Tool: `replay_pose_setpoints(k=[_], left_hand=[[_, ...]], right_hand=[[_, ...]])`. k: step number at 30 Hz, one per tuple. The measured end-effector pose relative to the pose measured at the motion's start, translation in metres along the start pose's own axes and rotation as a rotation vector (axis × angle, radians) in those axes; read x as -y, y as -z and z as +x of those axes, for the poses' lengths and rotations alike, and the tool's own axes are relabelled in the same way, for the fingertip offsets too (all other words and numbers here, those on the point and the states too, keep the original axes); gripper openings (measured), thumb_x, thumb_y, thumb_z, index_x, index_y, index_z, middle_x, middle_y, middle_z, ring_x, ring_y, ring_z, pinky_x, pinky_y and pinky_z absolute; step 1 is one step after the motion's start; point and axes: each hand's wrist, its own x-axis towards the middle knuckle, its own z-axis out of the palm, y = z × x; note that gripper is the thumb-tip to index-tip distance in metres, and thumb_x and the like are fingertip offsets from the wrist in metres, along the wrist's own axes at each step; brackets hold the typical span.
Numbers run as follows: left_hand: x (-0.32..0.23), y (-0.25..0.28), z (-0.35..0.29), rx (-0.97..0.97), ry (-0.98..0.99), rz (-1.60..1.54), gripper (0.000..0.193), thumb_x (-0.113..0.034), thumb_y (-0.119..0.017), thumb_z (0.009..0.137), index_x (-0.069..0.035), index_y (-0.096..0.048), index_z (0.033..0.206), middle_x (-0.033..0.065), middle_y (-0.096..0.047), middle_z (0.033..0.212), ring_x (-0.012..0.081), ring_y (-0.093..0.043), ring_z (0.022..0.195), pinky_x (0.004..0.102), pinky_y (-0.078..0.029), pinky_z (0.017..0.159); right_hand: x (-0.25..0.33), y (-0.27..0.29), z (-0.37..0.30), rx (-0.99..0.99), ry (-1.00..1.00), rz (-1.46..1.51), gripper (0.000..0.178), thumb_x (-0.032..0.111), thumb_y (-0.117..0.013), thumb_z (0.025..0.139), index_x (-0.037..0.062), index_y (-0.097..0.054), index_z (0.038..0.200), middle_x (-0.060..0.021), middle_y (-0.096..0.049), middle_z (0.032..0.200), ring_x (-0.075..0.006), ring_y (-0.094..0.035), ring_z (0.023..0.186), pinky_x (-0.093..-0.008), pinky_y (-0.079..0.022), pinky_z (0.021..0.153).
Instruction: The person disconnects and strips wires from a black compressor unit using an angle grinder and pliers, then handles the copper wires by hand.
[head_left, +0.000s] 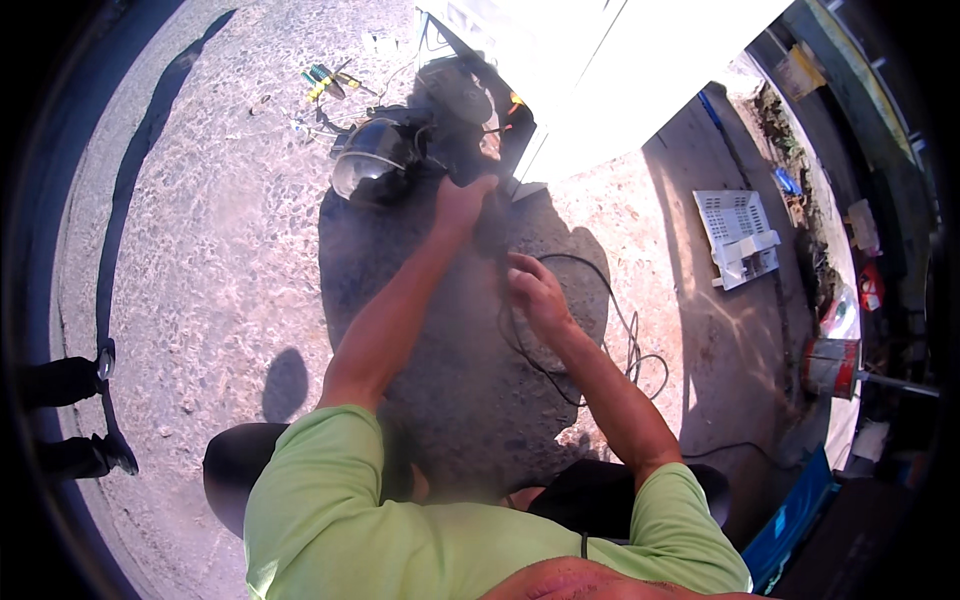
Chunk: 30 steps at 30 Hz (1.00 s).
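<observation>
My left hand (465,205) reaches forward and is closed against a dark, elongated tool (494,222), close to the lower corner of a white appliance casing (610,90). Nearer to me, my right hand (540,295) is closed around the same tool's near end. Deep shadow hides the tool's shape, so its kind is unclear. A black cable (610,290) loops on the ground beside my right hand. Left of my left hand lies a rounded, shiny part with black pieces (375,160). Pale haze hangs over the shaded ground below my hands.
Pliers and other hand tools (330,82) lie at the far left. On the right are a white slotted plastic panel (737,235), a red-and-silver can (830,367) and a blue sheet (795,520). Another person's dark shoes (105,455) stand at the left edge.
</observation>
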Motion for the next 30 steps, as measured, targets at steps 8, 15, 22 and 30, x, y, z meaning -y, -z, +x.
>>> replay_pose_setpoints(k=[8, 15, 22, 30], left_hand=[[0.044, 0.034, -0.033, 0.036, 0.021, 0.282, 0.040, -0.018, -0.079, 0.085, 0.005, -0.064, 0.113, 0.0123, -0.070, 0.098, 0.0195, -0.069, 0.078, 0.0342, -0.056, 0.067], [0.059, 0.025, -0.066, 0.022, 0.168, 0.381, 0.048, -0.026, -0.081, 0.082, 0.005, -0.064, 0.113, 0.0111, -0.070, 0.099, 0.0192, -0.067, 0.088, 0.0359, -0.054, 0.076], [0.082, 0.035, -0.048, 0.042, 0.252, 0.368, 0.055, -0.029, -0.082, 0.076, 0.011, -0.066, 0.110, 0.0211, -0.072, 0.101, 0.0284, -0.071, 0.092, 0.0413, -0.055, 0.080], [0.079, 0.033, -0.033, 0.009, 0.259, 0.524, 0.064, -0.029, -0.082, 0.074, 0.012, -0.062, 0.119, 0.0259, -0.071, 0.111, 0.0345, -0.072, 0.102, 0.0426, -0.056, 0.087]], right_hand=[[-0.024, 0.003, -0.001, -0.006, -0.170, -0.119, 0.049, 0.041, -0.057, 0.104, 0.0009, -0.058, 0.132, -0.0067, -0.066, 0.113, -0.0155, -0.064, 0.100, -0.0317, -0.052, 0.088], [-0.030, 0.006, -0.004, 0.086, -0.282, -0.450, 0.052, 0.049, -0.059, 0.102, 0.0014, -0.063, 0.122, -0.0030, -0.062, 0.096, -0.0117, -0.055, 0.082, -0.0292, -0.046, 0.073], [-0.041, -0.002, -0.003, 0.091, -0.299, -0.508, 0.062, 0.055, -0.057, 0.100, 0.0046, -0.059, 0.135, -0.0050, -0.066, 0.113, -0.0139, -0.060, 0.097, -0.0294, -0.049, 0.080], [-0.052, -0.005, 0.003, 0.045, -0.297, -0.480, 0.063, 0.052, -0.060, 0.099, 0.0024, -0.055, 0.138, -0.0085, -0.064, 0.120, -0.0184, -0.060, 0.102, -0.0355, -0.050, 0.083]])
